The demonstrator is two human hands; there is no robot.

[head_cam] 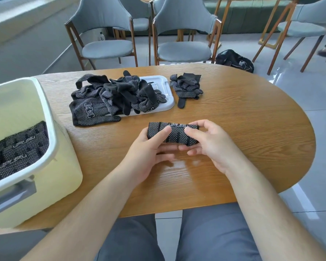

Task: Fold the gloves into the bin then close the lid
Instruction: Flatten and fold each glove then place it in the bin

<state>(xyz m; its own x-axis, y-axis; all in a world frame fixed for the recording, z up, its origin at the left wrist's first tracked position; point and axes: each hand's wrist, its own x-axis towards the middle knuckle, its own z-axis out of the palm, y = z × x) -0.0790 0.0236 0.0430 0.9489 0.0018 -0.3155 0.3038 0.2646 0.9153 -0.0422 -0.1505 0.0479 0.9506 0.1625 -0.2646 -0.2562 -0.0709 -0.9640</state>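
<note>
Forearms reach in low; left hand (151, 147) and right hand (211, 144) pinch the folded glove bundle (177, 134) at mid-table (233, 119), thumbs on top. Best to squeeze the fold flat, then carry it left into the open bin (49, 117) onto the stacked gloves (21, 147). The loose pile (111, 95) waits on the lid (164, 85) beyond.

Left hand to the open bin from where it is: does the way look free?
Probably yes. The bin stands open on the left hand's side, bare table between them; its lid lies under the glove pile. The right hand shares its grip on the folded glove.
</note>
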